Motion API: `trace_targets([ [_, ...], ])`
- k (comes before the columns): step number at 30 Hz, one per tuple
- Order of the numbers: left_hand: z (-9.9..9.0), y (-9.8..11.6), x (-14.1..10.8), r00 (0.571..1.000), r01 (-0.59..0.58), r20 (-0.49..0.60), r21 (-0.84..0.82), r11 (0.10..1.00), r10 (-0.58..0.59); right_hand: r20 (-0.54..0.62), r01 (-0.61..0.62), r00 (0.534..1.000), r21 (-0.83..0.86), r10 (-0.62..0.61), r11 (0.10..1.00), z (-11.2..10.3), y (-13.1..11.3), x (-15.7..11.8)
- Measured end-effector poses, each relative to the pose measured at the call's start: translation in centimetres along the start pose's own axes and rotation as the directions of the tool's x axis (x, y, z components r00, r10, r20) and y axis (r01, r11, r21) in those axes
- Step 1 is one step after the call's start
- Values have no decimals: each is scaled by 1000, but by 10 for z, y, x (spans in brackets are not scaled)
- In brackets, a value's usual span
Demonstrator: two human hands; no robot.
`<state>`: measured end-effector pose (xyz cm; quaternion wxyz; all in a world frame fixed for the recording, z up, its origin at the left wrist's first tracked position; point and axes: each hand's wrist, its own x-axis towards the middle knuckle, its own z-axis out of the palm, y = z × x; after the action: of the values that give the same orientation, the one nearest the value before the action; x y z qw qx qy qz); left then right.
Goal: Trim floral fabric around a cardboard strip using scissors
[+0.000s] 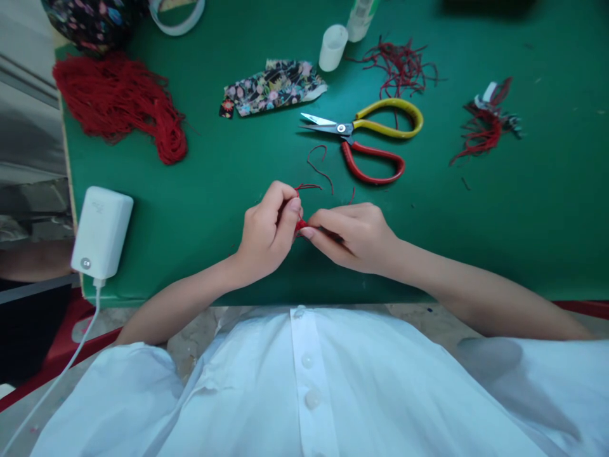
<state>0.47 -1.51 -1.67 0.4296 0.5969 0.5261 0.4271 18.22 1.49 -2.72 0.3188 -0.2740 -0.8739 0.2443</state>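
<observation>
At the frame's centre I am pinching a small red cord knot (301, 224) between my left hand (266, 231) and right hand (354, 236), both closed tightly on it to keep it from loosening, while scissors (368, 136) are lying just above, within reach.

Wearing a white shirt (304, 387) with a row of round white buttons (307, 360) down the front. Bare arms, short sleeves (128, 374).

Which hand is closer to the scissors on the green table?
The right hand. It lies just below the scissors, under the red handle. The left hand is further off, below and to their left.
</observation>
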Motion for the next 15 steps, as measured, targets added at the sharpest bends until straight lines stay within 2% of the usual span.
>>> trace_targets([
  [4,0,-1,1,994,101,54,-135,986,-95,29,21,999,-9,-21,1000,0,0,0],
  [11,-2,-5,3,994,111,-3,-148,983,-113,0,-4,1000,-105,4,994,-3,0,-3],
  [15,-2,-3,4,988,133,-52,-193,972,-146,-47,51,997,-188,-60,981,-4,3,-3],
])
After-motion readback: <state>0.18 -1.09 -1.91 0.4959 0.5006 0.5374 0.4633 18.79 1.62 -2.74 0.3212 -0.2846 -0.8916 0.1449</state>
